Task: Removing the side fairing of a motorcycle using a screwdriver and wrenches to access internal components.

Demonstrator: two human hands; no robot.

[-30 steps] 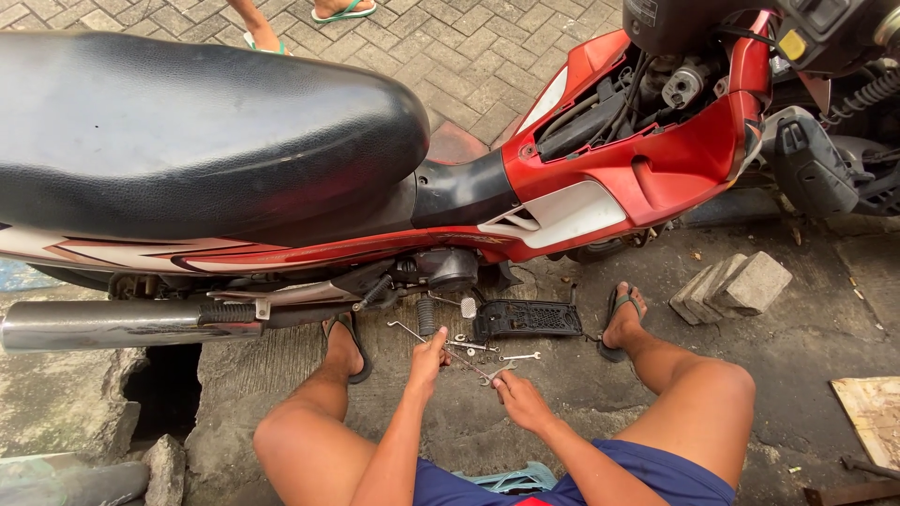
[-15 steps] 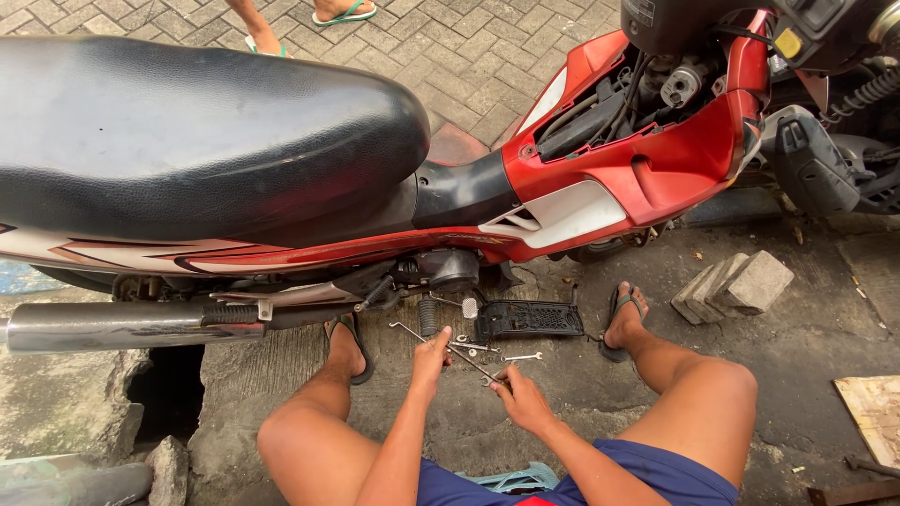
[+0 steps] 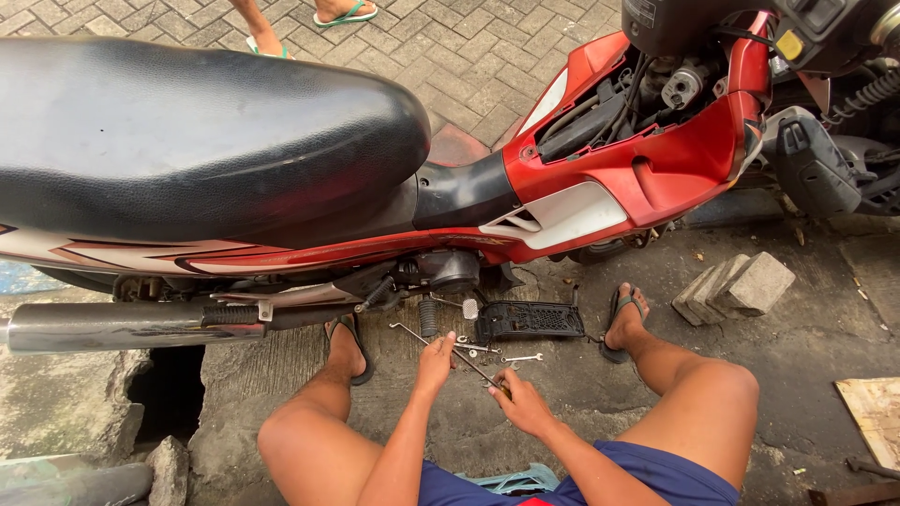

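Two hands are meeting on one long, thin metal tool (image 3: pixel 469 361) on the concrete ground (image 3: pixel 797 328) beneath a red motorcycle (image 3: pixel 647 169). Your right hand (image 3: pixel 521 401) is closing its fingers (image 3: pixel 499 382) around the near end of the rod, while your left hand (image 3: pixel 436 356) is pressing its fingers together down on the middle of it. The tool's long axis is running diagonally, from your right hand up and away to the left, toward the engine area and the foot peg. Both hands are touching it, the right one nearer to you. Just beyond the fingers, small spanners (image 3: pixel 521 358) are lying scattered, and a black ribbed footrest plate (image 3: pixel 530 320) is sitting beside them. Your sandalled feet are bracketing the spot, the chrome exhaust pipe (image 3: pixel 122 326) is stretching off to the left, and grey paving blocks (image 3: pixel 736 284) are resting well apart on the right.
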